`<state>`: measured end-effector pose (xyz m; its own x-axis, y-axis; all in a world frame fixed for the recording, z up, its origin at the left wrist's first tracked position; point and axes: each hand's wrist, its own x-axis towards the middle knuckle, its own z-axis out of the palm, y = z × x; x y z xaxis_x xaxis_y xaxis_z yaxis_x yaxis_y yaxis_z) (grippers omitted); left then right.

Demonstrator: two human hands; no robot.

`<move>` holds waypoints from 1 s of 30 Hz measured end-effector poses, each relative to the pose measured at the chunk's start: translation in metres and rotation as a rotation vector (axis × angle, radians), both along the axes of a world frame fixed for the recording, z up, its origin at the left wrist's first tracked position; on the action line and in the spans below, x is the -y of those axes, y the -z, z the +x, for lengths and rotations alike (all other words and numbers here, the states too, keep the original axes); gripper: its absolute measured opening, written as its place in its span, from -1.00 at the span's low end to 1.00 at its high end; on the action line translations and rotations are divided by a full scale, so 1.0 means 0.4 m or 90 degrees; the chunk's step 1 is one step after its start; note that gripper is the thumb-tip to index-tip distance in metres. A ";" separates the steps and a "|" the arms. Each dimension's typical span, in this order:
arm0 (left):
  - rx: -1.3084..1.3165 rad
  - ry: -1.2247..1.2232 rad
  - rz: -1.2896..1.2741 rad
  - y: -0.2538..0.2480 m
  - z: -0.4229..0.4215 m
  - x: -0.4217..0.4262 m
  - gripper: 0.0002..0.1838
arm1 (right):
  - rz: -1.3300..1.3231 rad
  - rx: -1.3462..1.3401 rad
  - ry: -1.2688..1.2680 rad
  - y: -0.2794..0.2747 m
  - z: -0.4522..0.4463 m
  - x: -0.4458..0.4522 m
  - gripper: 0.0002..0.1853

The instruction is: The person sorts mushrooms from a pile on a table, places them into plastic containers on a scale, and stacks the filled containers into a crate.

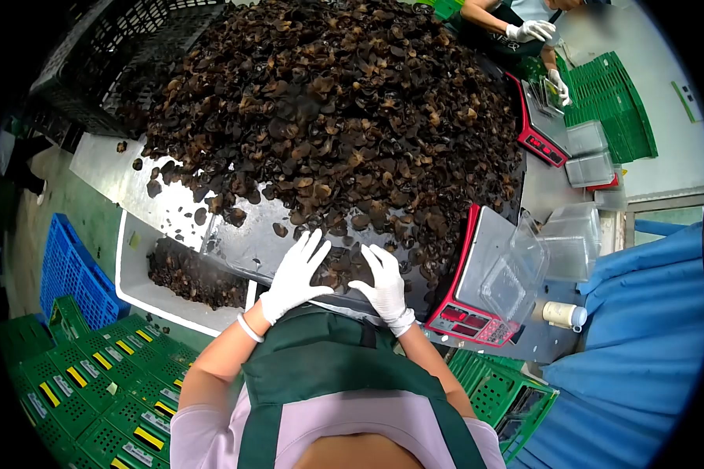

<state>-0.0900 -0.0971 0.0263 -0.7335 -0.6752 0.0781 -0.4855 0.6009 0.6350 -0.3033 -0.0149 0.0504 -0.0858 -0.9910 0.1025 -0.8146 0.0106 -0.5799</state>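
Dark fungus heap [328, 109] covers most of the worktop [246, 244] ahead; red scale [471, 280] hems in the right, white bin [130, 262] the left. Left hand [296, 273] and right hand [385, 288] backs-up at near edge, fingers and thumbs apart, small fungus pile [338, 270] between them.

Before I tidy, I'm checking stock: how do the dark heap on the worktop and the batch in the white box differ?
The heap is far larger than the boxed batch. The heap spreads loosely across the worktop; the boxed batch lies inside the white box. Both look dark brown.
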 end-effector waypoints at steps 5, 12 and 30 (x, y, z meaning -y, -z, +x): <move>-0.005 0.039 -0.013 0.003 0.044 0.027 -0.05 | 0.053 -0.148 -0.143 -0.007 0.017 0.071 0.01; -0.047 0.022 -0.014 0.021 0.075 0.009 -0.14 | 0.022 -0.106 -0.249 0.043 0.037 0.062 -0.17; -0.240 -0.110 0.028 0.054 0.022 0.015 -0.67 | 0.145 0.696 0.067 0.068 0.026 0.087 -0.75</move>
<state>-0.0813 -0.1031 0.0045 -0.5347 -0.7945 0.2880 -0.3055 0.4994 0.8107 -0.2928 -0.0497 0.0230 -0.1030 -0.9598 -0.2612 0.1422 0.2457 -0.9589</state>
